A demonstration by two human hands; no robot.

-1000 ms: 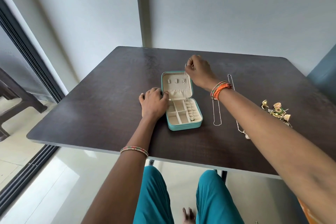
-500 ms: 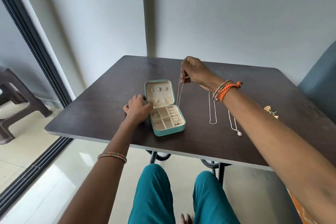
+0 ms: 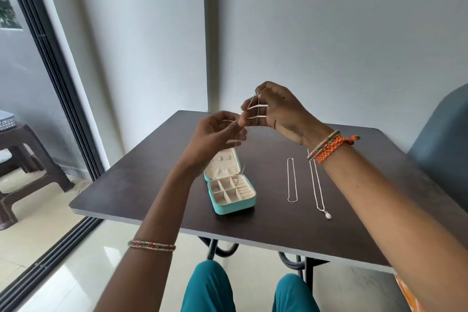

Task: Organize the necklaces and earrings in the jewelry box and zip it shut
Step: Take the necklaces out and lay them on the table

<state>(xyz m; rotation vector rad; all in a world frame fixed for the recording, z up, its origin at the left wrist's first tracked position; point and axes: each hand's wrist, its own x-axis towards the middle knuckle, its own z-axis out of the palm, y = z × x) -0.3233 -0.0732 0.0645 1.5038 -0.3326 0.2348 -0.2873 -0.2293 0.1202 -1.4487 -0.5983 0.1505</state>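
Observation:
A small teal jewelry box (image 3: 234, 206) lies open on the dark table (image 3: 141, 185), its cream lid leaning back and its tray split into small compartments. Above the box, my right hand (image 3: 281, 109) pinches the top of a thin chain necklace (image 3: 257, 115) that hangs down. My left hand (image 3: 217, 134) is raised beside it and pinches the same chain lower down. Two more necklaces lie flat on the table to the right of the box: a short plain chain (image 3: 291, 180) and a longer one with a pendant (image 3: 319, 192).
A wall runs just behind the table. A blue-grey chair back (image 3: 440, 144) stands at the right. At the far left, a brown plastic stool (image 3: 27, 159) sits beyond a sliding door track (image 3: 50, 258). My knees in teal trousers are under the table's front edge.
My left hand left the box's side and rose to meet my right hand at the chain. My right hand lifted the necklace higher. The camera tilted up, and the earrings at the right left the view.

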